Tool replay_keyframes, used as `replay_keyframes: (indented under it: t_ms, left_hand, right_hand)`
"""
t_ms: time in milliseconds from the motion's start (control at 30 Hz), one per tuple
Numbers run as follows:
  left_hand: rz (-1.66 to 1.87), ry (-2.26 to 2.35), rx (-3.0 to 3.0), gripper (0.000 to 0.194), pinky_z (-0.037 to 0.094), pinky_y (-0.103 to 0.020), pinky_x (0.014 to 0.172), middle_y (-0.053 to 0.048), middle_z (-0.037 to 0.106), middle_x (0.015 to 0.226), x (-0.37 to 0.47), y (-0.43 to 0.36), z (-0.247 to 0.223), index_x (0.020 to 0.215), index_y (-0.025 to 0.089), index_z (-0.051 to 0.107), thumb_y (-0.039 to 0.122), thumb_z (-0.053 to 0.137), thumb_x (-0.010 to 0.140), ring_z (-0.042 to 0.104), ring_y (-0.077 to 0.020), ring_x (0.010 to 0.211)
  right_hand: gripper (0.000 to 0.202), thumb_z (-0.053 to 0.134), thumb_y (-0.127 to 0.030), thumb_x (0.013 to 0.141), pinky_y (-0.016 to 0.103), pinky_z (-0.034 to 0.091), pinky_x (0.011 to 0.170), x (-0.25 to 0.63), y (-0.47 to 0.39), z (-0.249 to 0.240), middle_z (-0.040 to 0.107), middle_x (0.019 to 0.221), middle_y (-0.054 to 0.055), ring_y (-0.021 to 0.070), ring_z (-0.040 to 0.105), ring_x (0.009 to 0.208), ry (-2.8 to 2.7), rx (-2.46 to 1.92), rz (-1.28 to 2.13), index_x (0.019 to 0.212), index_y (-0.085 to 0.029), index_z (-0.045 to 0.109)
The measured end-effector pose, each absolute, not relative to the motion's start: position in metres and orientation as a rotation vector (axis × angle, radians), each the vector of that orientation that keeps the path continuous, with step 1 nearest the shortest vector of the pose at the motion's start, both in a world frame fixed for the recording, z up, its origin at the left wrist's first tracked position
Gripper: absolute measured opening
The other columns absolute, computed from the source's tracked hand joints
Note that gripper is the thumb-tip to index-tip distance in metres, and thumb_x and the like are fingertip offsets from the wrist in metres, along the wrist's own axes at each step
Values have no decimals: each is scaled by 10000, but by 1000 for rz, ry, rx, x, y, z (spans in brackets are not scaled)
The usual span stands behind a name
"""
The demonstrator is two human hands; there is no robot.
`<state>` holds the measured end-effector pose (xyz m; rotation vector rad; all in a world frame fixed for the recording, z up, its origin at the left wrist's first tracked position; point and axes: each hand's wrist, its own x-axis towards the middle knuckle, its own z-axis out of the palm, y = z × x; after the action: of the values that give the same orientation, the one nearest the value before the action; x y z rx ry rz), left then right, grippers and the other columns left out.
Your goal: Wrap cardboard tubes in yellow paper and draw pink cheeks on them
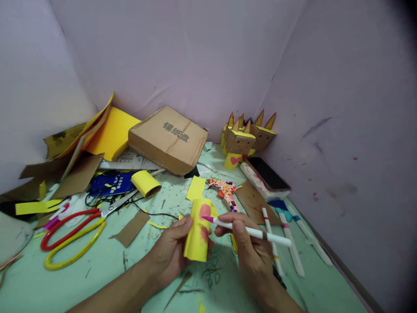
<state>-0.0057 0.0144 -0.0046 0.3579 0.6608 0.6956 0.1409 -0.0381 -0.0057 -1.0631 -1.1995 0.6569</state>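
Note:
My left hand is closed around a yellow paper-covered tube, thumb on its left side. Two reddish-pink rounded patches show on the tube, one beyond the other. Between the thumb and fingers of my right hand is a white marker, its magenta end pointing left at the upper patch; whether it touches cannot be made out. Just beyond the tube lies a yellow paper piece, beside a patterned glue gun. A second yellow tube lies on its side further left.
Red-and-yellow scissors lie left on the green table. Behind stand a cardboard box and yellow sheets. Decorated cardboard figures stand at the back right, near a phone. Several markers lie at right.

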Motion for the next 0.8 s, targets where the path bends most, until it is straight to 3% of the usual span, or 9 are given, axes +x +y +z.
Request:
replay_keyframes:
  t_ms: [367, 800]
  left_hand:
    - [683, 716, 285, 228, 518, -317, 570, -120, 673, 778, -9, 20, -3, 1038, 89, 509, 256, 451, 895, 652, -198, 622]
    - [703, 690, 349, 192, 521, -335, 651, -135, 687, 840, -6, 18, -2, 1015, 86, 521, 220, 453, 894, 662, -199, 676]
  right_hand:
    - [291, 449, -316, 922, 162, 402, 433, 149, -41, -1, 567, 553, -27, 88, 535, 486, -1213, -1182, 385, 755, -210, 661]
    - [249, 461, -266, 903, 206, 405, 443, 144, -43, 1, 569, 564, -9, 112, 540, 484, -1359, -1198, 403, 741, -191, 633]
